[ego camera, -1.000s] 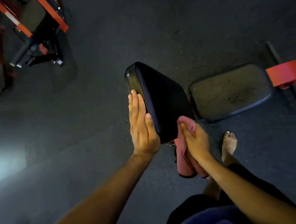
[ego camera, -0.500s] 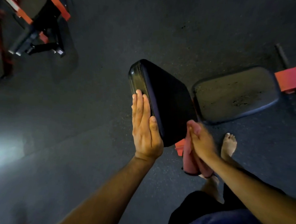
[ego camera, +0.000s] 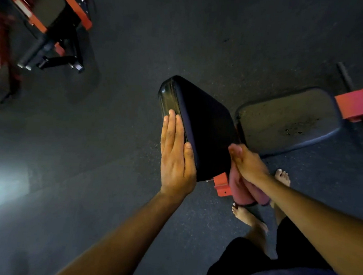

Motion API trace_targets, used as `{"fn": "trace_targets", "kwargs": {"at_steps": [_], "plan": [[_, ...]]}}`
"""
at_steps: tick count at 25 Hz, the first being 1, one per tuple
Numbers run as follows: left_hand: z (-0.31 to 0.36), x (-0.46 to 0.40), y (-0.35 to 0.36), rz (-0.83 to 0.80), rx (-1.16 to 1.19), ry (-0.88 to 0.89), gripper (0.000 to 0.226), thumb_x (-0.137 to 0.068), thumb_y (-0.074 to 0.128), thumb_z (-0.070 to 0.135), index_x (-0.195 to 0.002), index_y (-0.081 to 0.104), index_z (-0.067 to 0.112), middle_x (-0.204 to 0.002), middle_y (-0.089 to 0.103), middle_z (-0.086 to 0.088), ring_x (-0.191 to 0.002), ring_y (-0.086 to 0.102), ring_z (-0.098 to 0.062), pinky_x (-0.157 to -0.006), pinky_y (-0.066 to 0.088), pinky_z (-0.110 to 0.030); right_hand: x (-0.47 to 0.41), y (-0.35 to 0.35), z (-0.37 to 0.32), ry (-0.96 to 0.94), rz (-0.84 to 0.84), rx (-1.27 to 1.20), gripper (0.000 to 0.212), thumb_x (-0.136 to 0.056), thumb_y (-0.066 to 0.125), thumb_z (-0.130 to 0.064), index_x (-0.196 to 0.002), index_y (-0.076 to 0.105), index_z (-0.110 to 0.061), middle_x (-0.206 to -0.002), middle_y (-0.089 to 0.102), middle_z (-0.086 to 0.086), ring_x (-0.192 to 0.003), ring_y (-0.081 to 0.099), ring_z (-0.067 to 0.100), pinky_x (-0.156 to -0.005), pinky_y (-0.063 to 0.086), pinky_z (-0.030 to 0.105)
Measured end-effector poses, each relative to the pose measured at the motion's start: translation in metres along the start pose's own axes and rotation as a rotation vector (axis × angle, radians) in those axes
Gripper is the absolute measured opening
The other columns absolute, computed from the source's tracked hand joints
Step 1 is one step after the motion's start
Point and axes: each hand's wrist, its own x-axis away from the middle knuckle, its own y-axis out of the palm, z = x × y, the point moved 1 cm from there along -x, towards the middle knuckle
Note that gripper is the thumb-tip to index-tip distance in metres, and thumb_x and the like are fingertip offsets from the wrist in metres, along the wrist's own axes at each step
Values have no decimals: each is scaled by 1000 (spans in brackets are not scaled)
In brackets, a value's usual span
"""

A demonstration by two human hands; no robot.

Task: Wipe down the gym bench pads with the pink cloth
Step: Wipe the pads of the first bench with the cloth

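A black back pad (ego camera: 206,126) of the gym bench stands tilted up in the middle of the view. My left hand (ego camera: 176,158) lies flat against its left edge, fingers straight, thumb on the pad's face. My right hand (ego camera: 248,164) presses the pink cloth (ego camera: 240,189) against the pad's right edge; the cloth hangs folded below the hand. The grey, dusty seat pad (ego camera: 286,119) lies lower to the right.
A red bracket (ego camera: 222,186) of the bench frame sticks out under the back pad. A red roller (ego camera: 356,106) sits on a bar at the right. Another red and black machine (ego camera: 47,27) stands at the top left. My bare feet (ego camera: 252,221) are on the dark rubber floor.
My right hand with the pink cloth has slid from the pad's lower face to its right edge. My left hand has stayed flat on the left edge.
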Motion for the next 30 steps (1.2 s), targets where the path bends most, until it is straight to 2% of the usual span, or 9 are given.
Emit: {"fn": "trace_targets", "kwargs": {"at_steps": [3,6,9,11,15,18,22,26,30], "plan": [[-1,-43,-25,-48,2,-90,59,-109,44,29,-162,31,7,-171,23,-3,-160,16,-14,-130,13,-31,11,-35,-19,-78,120,-55,22,-102,58,-31,-122,64,-22,-107,71,7,-101,66,21,-83,49,31],[-1,-94,-20,-167,-116,-108,66,-108,32,46,-163,27,9,-174,16,-3,-161,5,-12,-131,0,-34,-24,-65,-81,-205,349,-152,26,-100,62,-32,-119,65,-14,-100,67,3,-93,60,20,-75,39,25],[-1,-99,-3,-197,-235,-67,72,-106,25,52,-164,25,10,-175,11,-3,-161,-1,-13,-128,-10,-28,-59,-53,-146,-493,355,-93,24,-99,58,-30,-118,68,-19,-111,72,3,-102,63,25,-86,42,32],[-7,-93,-4,-181,-230,-69,67,-108,24,47,-164,24,10,-174,11,-1,-161,-1,-11,-127,-10,-26,-87,-26,-151,-597,340,-60,26,-102,50,-29,-121,67,-24,-117,71,0,-106,61,21,-94,40,35],[-11,-96,-4,-152,-213,-55,59,-110,27,34,-163,26,7,-172,11,2,-161,2,-11,-130,-5,-30,-143,-18,-120,-329,220,-51,31,-106,42,-39,-123,65,-30,-118,70,4,-110,65,28,-95,51,39],[-9,-95,-6,-147,-175,-76,58,-110,29,30,-163,26,6,-172,10,-1,-162,3,-13,-131,-3,-34,-120,-16,-82,-175,156,-63,29,-106,46,-33,-125,66,-25,-120,69,12,-111,64,33,-93,48,38],[-9,-96,-7,-155,-160,-77,58,-110,30,29,-163,26,6,-173,10,-2,-162,3,-13,-131,-2,-37,-59,-7,-99,-310,262,-170,24,-97,56,-21,-117,68,-21,-112,65,6,-104,61,23,-92,46,35],[-8,-95,-7,-152,-172,-84,58,-110,31,28,-163,25,7,-173,10,-2,-162,1,-13,-131,-3,-37,-107,-13,-133,-431,324,-170,20,-97,59,-22,-116,67,-21,-109,66,5,-103,61,24,-92,48,38],[-6,-94,-6,-149,-187,-98,58,-110,34,26,-164,23,8,-174,8,-3,-161,-2,-12,-131,-3,-37,-153,-22,-94,-214,130,-87,24,-104,50,-37,-118,64,-24,-112,68,10,-104,64,31,-84,49,34]]}}
